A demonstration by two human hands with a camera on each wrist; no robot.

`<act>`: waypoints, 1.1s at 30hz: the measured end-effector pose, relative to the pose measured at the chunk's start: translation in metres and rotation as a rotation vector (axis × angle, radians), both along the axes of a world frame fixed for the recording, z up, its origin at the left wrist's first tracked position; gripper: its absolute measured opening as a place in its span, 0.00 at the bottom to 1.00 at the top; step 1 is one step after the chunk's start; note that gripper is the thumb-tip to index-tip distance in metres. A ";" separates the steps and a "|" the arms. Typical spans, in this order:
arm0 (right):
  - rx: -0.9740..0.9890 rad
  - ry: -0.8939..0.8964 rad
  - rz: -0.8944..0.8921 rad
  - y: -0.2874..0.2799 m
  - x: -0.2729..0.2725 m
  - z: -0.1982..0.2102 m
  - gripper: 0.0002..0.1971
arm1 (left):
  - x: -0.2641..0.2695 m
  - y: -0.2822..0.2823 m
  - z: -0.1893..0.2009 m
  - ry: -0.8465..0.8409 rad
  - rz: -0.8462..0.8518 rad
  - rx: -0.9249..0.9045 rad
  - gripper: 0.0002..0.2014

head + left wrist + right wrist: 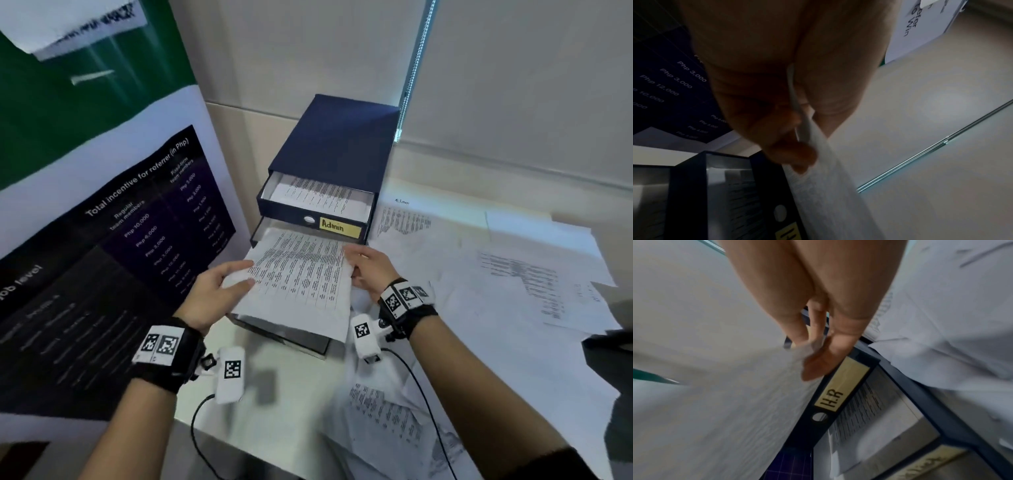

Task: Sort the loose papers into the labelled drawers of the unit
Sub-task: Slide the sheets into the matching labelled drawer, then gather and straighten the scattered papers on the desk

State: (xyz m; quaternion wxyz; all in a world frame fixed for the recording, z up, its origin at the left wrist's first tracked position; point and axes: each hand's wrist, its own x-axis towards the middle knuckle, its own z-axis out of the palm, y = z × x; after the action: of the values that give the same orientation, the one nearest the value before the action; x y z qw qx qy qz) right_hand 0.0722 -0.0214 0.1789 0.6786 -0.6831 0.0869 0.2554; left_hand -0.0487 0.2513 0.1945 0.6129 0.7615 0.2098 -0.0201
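Note:
A printed sheet (301, 277) hangs over the pulled-out lower drawers of the navy drawer unit (335, 144). My left hand (248, 273) pinches its left edge, thumb on top, and my right hand (351, 262) pinches its right edge. The top drawer, labelled Admin (340, 227), stands slightly open with papers inside. In the right wrist view my right hand (807, 352) holds the sheet (715, 394) above a drawer labelled H.R (840, 386), which has printed paper in it. The left wrist view shows my left hand (807, 129) gripping the sheet (828, 178).
Loose printed papers (513, 274) cover the desk to the right of the unit, and more (387, 407) lie near my right forearm. A large poster board (120, 222) stands close on the left. A dark object (609, 346) sits at the right edge.

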 end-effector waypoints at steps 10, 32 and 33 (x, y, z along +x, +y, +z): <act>0.028 0.116 0.143 -0.006 -0.013 -0.003 0.09 | 0.072 -0.027 -0.035 -0.114 0.110 0.432 0.12; -1.231 0.392 -0.091 -0.275 -0.028 -0.117 0.43 | 0.102 -0.195 -0.069 -0.505 -0.746 0.510 0.09; -1.233 0.448 -0.147 -0.293 -0.035 -0.121 0.48 | 0.096 -0.216 -0.083 -0.409 -0.761 0.445 0.09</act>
State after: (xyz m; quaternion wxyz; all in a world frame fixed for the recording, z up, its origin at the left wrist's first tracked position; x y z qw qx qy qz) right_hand 0.0373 -0.3145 0.0575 0.1441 -0.8693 0.4028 0.2476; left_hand 0.0477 0.0357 0.1111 0.4132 0.8850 -0.2091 -0.0473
